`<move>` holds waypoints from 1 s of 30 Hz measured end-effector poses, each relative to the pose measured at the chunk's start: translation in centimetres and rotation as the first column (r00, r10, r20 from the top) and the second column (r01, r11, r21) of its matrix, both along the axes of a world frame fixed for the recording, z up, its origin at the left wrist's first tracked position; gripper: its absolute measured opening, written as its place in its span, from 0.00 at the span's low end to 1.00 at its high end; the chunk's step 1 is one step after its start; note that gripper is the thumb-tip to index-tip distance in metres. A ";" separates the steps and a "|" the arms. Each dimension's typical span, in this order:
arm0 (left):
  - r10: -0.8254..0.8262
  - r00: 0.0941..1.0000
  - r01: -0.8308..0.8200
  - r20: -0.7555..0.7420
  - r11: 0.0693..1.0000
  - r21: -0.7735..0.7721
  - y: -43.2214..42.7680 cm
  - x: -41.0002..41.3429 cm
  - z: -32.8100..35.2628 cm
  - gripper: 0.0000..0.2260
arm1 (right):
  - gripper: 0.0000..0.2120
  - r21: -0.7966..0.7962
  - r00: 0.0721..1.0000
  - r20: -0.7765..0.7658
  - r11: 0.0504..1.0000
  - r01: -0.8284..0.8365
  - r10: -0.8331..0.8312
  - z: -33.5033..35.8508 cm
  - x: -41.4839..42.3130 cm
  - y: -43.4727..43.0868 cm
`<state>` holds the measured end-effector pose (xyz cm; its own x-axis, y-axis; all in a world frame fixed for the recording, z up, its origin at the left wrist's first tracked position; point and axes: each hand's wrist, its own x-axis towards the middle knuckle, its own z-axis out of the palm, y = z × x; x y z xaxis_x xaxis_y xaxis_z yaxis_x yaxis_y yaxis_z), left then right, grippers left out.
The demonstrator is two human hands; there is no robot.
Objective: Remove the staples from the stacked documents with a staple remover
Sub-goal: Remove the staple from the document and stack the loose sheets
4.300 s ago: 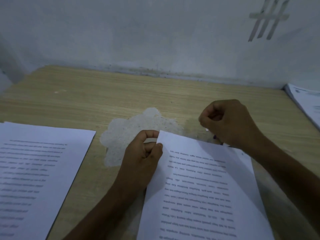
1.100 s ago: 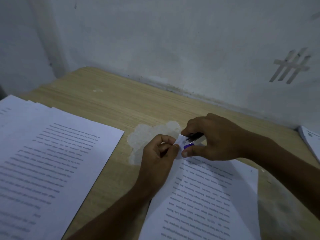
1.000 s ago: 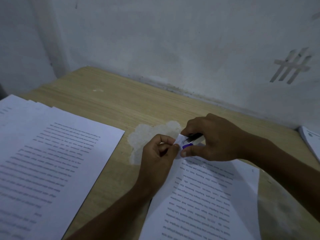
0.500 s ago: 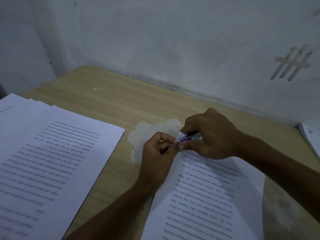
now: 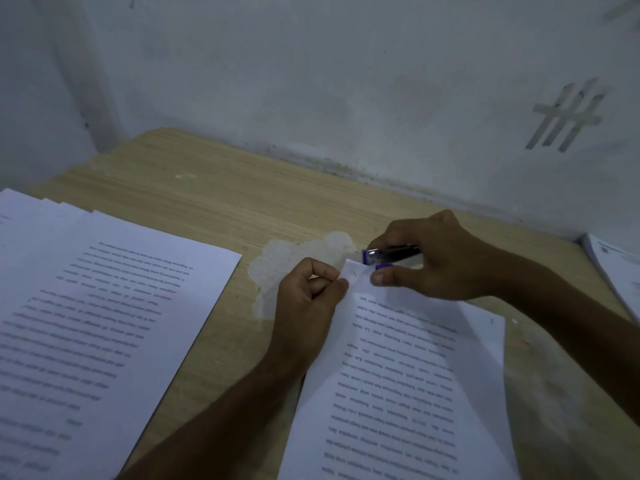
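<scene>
A stapled document of printed white sheets lies on the wooden table at the lower right, its far left corner lifted. My left hand pinches that raised corner between thumb and fingers. My right hand grips a purple and metal staple remover, its shiny tip sitting at the top of the pinched corner. The staple itself is too small to make out.
A stack of printed sheets covers the left of the table. Another pile of papers lies at the right edge. A worn white patch marks the tabletop beside my left hand. A grey wall closes the back.
The staple remover's tip has drawn slightly up and away from the pinched corner, showing more of its metal head. My left hand keeps its pinch on the corner.
</scene>
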<state>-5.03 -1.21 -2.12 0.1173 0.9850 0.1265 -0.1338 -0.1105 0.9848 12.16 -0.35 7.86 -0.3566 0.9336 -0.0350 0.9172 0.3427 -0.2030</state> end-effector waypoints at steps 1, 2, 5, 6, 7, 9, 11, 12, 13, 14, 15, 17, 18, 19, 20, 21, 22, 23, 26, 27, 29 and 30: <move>0.002 1.000 -0.002 0.006 1.000 -0.010 0.0 0.0 0.1 0.08 | 0.31 0.007 0.999 -0.030 0.999 0.038 -0.038 0.1 0.6 -0.2; 0.007 1.000 -0.007 0.005 1.000 -0.013 0.0 0.0 0.1 0.08 | 0.28 0.004 0.994 -0.060 0.996 0.087 -0.087 0.2 1.3 -0.4; -0.012 1.000 0.012 -0.019 1.000 -0.006 -0.2 0.0 0.2 0.09 | 0.14 0.023 0.970 -0.089 0.973 0.228 -0.225 -0.1 3.9 -1.4; -0.025 0.999 0.025 -0.020 1.000 -0.007 -0.2 0.0 0.3 0.09 | 0.14 0.027 0.961 -0.059 0.962 0.273 -0.271 -0.3 4.7 -1.8; -0.038 0.999 0.038 -0.024 0.999 -0.005 -0.3 0.0 0.4 0.10 | 0.16 0.024 0.947 -0.017 0.947 0.321 -0.320 -0.5 5.6 -2.3; -0.054 0.998 0.054 -0.028 0.999 0.002 -0.4 0.0 0.6 0.11 | 0.20 0.018 0.916 0.053 0.918 0.397 -0.397 -1.1 6.9 -3.2; -0.064 0.997 0.064 -0.033 0.998 0.003 -0.5 0.1 0.8 0.12 | 0.19 0.021 0.896 0.125 0.904 0.427 -0.427 -1.7 8.1 -4.1; -0.066 0.997 0.066 -0.044 0.998 0.006 -0.5 0.1 0.8 0.12 | 0.18 0.024 0.886 0.172 0.901 0.433 -0.431 -2.0 8.7 -4.5; -0.064 0.997 0.064 -0.054 0.998 0.009 -0.5 0.1 0.7 0.12 | 0.18 0.021 0.877 0.214 0.899 0.437 -0.431 -2.3 9.2 -4.9; -0.060 0.996 0.061 -0.059 0.998 0.011 -0.5 0.1 0.7 0.12 | 0.19 0.016 0.866 0.240 0.893 0.449 -0.440 -2.6 9.7 -5.1; -0.054 0.996 0.055 -0.064 0.998 0.015 -0.5 0.1 0.6 0.12 | 0.19 0.004 0.855 0.253 0.884 0.467 -0.453 -2.9 10.1 -5.4; -0.044 0.996 0.046 -0.071 0.999 0.022 -0.5 0.1 0.5 0.12 | 0.22 -0.012 0.843 0.268 0.873 0.487 -0.466 -3.3 10.7 -5.8; -0.044 0.997 0.045 -0.067 0.999 0.023 -0.5 0.1 0.4 0.12 | 0.24 -0.017 0.841 0.271 0.871 0.491 -0.469 -3.4 10.9 -5.9; -0.046 0.997 0.047 -0.061 0.999 0.026 -0.5 0.2 0.4 0.12 | 0.25 -0.026 0.837 0.273 0.866 0.499 -0.474 -3.4 11.0 -6.0; -0.046 0.997 0.048 -0.057 0.998 0.030 -0.5 0.2 0.4 0.12 | 0.26 -0.033 0.835 0.280 0.865 0.501 -0.473 -3.5 11.1 -6.0; -0.047 0.998 0.048 -0.053 0.998 0.033 -0.5 0.2 0.4 0.12 | 0.27 -0.043 0.832 0.298 0.864 0.502 -0.469 -3.6 11.1 -6.1; -0.050 0.997 0.052 -0.051 0.998 0.035 -0.5 0.2 0.4 0.12 | 0.28 -0.047 0.830 0.318 0.866 0.497 -0.459 -3.7 11.1 -6.1; -0.052 0.998 0.054 -0.047 0.998 0.036 -0.5 0.2 0.4 0.12 | 0.29 -0.052 0.829 0.338 0.871 0.489 -0.445 -3.8 11.1 -6.1; -0.053 0.997 0.055 -0.047 0.998 0.040 -0.4 0.2 0.3 0.12 | 0.31 -0.078 0.835 0.351 0.876 0.476 -0.423 -3.9 11.3 -6.2; -0.054 0.998 0.056 -0.043 0.998 0.040 -0.4 0.2 0.2 0.11 | 0.30 -0.071 0.840 0.339 0.878 0.473 -0.424 -3.8 11.4 -6.3; -0.055 0.998 0.056 -0.028 0.998 0.031 -0.5 0.2 0.1 0.11 | 0.25 -0.007 0.870 0.269 0.902 0.432 -0.414 -3.4 11.3 -6.4; -0.055 0.998 0.055 -0.016 0.998 0.022 -0.4 0.1 0.1 0.11 | 0.23 0.038 0.896 0.194 0.916 0.400 -0.399 -3.2 10.9 -6.4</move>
